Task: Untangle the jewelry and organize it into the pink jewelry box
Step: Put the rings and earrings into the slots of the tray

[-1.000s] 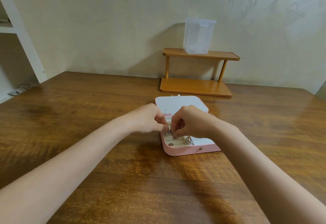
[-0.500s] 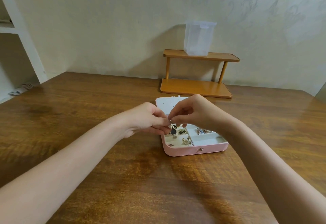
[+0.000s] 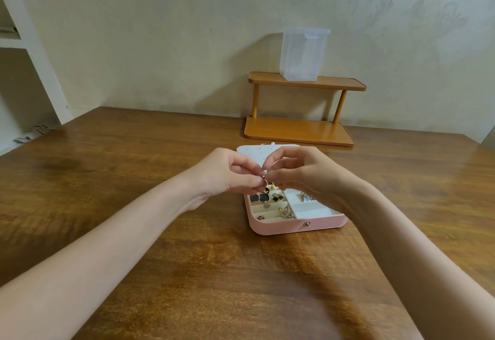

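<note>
Pink jewelry box (image 3: 296, 226): open on the wooden table (image 3: 134, 179), directly under and just behind my hands; its white compartments hold black-and-gold earrings (image 3: 259, 197) and small gold pieces. Small jewelry piece (image 3: 264, 175): above the box's left half, pinched between the fingertips of my left hand (image 3: 227, 172) and right hand (image 3: 302, 171), which meet over it.

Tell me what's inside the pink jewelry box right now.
The pink jewelry box holds black square earrings, gold pieces and a silvery cluster in cream compartments. The left hand and right hand, pinching a small piece above it, cover the back compartments.
</note>
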`<state>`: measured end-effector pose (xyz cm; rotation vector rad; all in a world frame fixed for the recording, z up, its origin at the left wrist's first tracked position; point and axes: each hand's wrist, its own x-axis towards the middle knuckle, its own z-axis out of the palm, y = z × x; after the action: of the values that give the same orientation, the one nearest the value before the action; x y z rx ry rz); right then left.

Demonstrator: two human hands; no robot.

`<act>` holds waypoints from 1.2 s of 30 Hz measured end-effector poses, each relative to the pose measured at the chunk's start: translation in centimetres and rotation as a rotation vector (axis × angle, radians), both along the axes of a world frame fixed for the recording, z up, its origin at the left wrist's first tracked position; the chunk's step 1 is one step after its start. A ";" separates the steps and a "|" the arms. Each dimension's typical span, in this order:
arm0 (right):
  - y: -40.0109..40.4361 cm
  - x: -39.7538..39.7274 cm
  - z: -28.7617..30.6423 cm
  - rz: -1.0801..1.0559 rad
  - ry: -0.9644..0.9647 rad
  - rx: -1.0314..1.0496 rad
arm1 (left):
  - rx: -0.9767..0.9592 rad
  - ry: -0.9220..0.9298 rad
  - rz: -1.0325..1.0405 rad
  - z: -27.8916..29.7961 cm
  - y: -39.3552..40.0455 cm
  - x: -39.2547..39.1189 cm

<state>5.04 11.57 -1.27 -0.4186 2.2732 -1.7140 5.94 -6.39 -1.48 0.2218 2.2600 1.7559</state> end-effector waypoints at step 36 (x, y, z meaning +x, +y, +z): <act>-2.1 -0.8 -1.5 0.215 0.468 0.758 | -0.516 0.328 0.073 -1.1 -1.5 -3.7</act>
<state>4.20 9.45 -2.73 -0.8989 2.8328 -0.5969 2.25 -7.91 -2.62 0.3407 2.8951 1.1688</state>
